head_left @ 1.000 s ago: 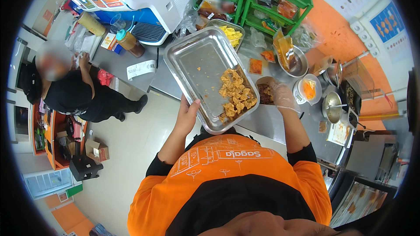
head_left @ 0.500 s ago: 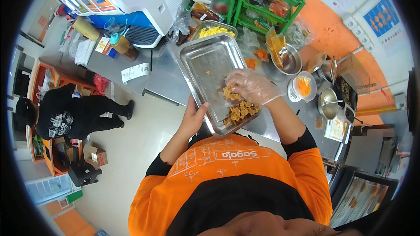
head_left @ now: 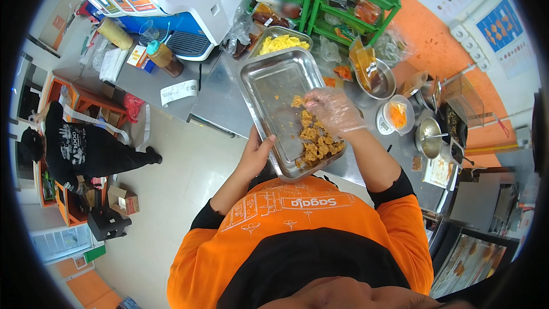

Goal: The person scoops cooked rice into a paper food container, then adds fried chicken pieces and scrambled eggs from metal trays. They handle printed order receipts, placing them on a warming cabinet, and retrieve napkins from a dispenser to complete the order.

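Observation:
A steel tray (head_left: 273,83) juts over the near edge of the counter, its nearer end close to my apron. My bare left hand (head_left: 254,155) grips its left rim, thumb on top and fingers mostly hidden below. Crumbly brown pieces of fried chicken (head_left: 318,144) are heaped in the near right part of the tray. Inside a clear plastic glove, my right hand (head_left: 336,113) is closed around a small piece of fried chicken (head_left: 298,101) at the pile's far end, over the tray.
Beyond the tray stands a smaller pan (head_left: 257,49) of yellow food. To the right are a bowl (head_left: 387,80) with packets, a white scale (head_left: 384,121) and a bowl with a spoon (head_left: 429,135). Green racks (head_left: 353,0) rise behind. A person in black (head_left: 86,146) bends at shelves, far left.
My right hand has risen slightly from the pile and now pinches a piece of chicken. The pile spreads farther up the tray. The other person has shifted left, with a white strip now showing.

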Action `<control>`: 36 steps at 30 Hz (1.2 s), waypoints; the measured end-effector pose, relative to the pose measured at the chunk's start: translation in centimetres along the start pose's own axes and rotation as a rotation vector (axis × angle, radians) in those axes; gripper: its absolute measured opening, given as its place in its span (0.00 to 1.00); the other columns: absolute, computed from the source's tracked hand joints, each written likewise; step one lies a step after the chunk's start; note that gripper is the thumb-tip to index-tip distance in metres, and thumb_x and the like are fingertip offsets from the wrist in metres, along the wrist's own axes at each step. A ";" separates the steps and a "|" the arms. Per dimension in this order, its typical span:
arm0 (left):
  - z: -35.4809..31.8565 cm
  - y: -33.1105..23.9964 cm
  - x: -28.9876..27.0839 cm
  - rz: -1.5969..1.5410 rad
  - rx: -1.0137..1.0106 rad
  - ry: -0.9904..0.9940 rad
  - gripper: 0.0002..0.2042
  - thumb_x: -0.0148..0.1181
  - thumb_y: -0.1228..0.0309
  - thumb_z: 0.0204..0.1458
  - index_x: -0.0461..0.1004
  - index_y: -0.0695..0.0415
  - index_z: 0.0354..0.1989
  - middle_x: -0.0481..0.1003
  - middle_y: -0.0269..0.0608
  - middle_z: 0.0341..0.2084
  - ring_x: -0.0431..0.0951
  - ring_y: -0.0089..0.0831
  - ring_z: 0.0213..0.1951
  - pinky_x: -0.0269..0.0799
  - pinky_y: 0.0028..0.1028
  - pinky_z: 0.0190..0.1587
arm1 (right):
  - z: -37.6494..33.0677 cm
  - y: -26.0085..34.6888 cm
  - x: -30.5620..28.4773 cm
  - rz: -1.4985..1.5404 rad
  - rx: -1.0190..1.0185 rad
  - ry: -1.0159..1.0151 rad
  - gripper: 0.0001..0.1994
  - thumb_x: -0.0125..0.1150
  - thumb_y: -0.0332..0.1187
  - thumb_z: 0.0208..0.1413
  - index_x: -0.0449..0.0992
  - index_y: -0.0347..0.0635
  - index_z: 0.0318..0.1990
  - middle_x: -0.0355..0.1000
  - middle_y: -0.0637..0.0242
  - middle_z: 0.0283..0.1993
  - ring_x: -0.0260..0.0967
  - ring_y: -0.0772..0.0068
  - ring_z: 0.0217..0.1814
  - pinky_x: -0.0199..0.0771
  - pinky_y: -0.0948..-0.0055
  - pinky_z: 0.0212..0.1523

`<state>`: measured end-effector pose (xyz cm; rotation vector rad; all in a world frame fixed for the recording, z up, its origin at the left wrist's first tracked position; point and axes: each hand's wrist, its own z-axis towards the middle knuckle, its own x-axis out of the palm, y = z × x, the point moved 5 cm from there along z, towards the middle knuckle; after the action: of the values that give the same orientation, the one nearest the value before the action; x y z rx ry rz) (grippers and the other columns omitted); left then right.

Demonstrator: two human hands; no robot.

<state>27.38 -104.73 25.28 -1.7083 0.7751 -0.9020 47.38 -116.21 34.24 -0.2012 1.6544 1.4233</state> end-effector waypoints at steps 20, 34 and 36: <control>0.4 0.3 0.9 -0.017 -0.026 0.019 0.31 0.52 0.70 0.66 0.48 0.66 0.74 0.66 0.51 0.65 0.65 0.35 0.66 0.59 0.34 0.69 | -1.6 -1.3 0.0 -0.258 -0.106 0.349 0.15 0.69 0.33 0.54 0.76 0.43 0.48 0.76 0.57 0.49 0.74 0.53 0.54 0.73 0.58 0.58; 0.4 0.3 0.4 0.014 -0.004 -0.051 0.30 0.52 0.72 0.66 0.50 0.64 0.73 0.66 0.49 0.64 0.66 0.35 0.65 0.59 0.34 0.68 | -4.0 -10.2 -5.8 0.529 0.379 -0.187 0.10 0.65 0.24 0.58 0.80 0.37 0.47 0.78 0.68 0.37 0.75 0.76 0.35 0.78 0.74 0.40; 0.5 0.8 -0.5 0.024 0.027 -0.080 0.29 0.52 0.72 0.65 0.51 0.64 0.73 0.66 0.49 0.64 0.66 0.36 0.65 0.59 0.34 0.68 | -4.5 -11.7 -5.6 0.328 0.479 -0.185 0.09 0.64 0.25 0.57 0.81 0.37 0.45 0.79 0.65 0.35 0.77 0.72 0.36 0.78 0.71 0.40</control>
<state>27.50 -104.26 24.28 -1.6979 0.7253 -0.8189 55.69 -126.15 29.65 0.4775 1.8722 1.1865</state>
